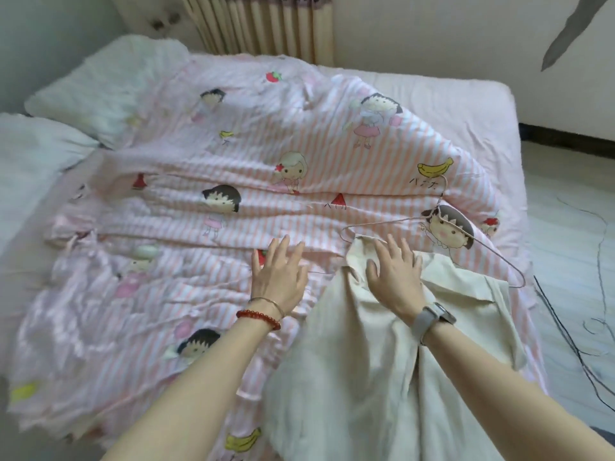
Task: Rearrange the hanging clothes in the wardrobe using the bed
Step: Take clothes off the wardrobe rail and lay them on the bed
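A cream garment [382,354] lies spread on the bed's pink striped cartoon quilt [233,168], still on a thin wire hanger [479,241] whose hook points toward the far side. My right hand [396,277] rests flat on the garment's collar area, fingers straight. My left hand [279,277] lies flat on the quilt just left of the garment, fingers spread. A shiny pale pink garment [66,314] lies on the bed's left part.
Two white pillows [100,88] sit at the far left of the bed. The mattress edge [482,104] is bare at the far right. Dark cables [572,334] trail over the pale floor on the right. A curtain [259,24] hangs behind the bed.
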